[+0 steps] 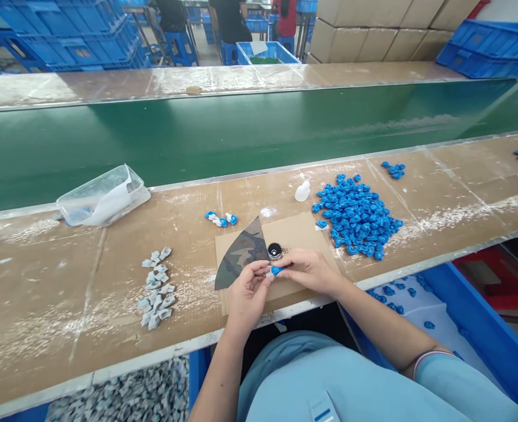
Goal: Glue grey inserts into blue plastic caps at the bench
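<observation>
Between my hands is a small blue and white plastic piece. My left hand pinches its pale end from the left, while the fingers of my right hand close on its blue end. Just beyond my fingertips stands a small round container with a dark top. Under my hands lies a flat cardboard sheet, partly covered by a camouflage-patterned fan-shaped sheet. To the right is a heap of blue pieces; grey-white pieces lie scattered to the left.
A white squeeze bottle and a few blue-white pieces lie beyond the cardboard. A clear plastic tub sits beside the green conveyor belt. Blue bins stand below the table edge. People sit in the background.
</observation>
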Tool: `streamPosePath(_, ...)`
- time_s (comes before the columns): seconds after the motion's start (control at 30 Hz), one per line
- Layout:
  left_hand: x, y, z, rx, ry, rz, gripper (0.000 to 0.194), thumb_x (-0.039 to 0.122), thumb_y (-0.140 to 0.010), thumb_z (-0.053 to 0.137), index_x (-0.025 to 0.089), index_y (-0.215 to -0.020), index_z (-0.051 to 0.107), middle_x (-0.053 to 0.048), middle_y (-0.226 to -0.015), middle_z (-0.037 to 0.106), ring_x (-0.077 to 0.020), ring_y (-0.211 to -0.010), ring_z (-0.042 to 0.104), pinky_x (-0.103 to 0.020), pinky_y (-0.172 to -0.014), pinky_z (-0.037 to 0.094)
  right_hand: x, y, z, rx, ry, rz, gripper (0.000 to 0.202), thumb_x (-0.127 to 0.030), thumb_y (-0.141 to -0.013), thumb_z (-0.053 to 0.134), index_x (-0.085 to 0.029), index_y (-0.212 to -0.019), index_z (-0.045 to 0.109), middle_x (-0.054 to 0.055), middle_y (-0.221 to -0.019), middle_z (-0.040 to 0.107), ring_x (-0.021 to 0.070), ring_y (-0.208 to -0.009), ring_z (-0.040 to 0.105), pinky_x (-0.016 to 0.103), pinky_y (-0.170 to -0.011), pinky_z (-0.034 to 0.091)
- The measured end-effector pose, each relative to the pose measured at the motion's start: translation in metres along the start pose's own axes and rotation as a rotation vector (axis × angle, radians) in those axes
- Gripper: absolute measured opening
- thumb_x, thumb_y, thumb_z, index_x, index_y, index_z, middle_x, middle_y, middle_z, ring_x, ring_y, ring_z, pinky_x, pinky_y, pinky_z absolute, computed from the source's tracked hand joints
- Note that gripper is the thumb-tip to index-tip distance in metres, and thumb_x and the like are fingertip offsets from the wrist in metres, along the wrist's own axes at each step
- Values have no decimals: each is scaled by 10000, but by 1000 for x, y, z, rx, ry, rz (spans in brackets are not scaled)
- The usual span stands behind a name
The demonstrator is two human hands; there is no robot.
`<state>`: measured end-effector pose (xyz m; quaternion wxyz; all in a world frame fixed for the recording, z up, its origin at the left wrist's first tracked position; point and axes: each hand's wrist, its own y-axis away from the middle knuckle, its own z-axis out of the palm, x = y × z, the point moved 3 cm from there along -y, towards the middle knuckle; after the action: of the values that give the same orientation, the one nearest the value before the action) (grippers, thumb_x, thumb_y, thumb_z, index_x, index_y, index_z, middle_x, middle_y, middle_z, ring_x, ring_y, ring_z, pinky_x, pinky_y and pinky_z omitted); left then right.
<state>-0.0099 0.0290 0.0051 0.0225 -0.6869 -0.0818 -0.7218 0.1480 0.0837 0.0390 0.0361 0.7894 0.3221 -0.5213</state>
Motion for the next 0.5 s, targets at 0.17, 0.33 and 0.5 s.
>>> streamPosePath(0.17, 7, 1, 1, -6, -3, -29, 256, 279, -701, 711, 199, -929, 627, -48, -836, 700, -171, -831, 685, -306, -800, 561, 6, 4, 4, 16, -105, 93, 178, -379, -794, 688, -213, -824, 745, 28, -833, 762, 166, -766, 715, 272, -731, 575)
streamPosePath(0.33, 10, 0, 9, 15, 74, -57, 298, 318, -665, 743, 187, -892, 602, -42, -779, 693, -166, -782, 688, -294, -753, 567, 7, 6, 0, 0, -41, 59, 220, -405, -804, 674, -223, -906, 743, 28, -882, 762, 166, -789, 714, 272, -740, 566)
streamPosePath(0.5, 12, -29, -23, 188, -48, 7, 310, 332, -670, 728, 187, -909, 595, -60, -843, 695, -175, -828, 682, -323, -781, 560, 21, 0, -48, 230, 468, 85, 164, -302, -871, 588, -243, -923, 732, 41, -868, 754, 187, -779, 677, 322, -747, 523)
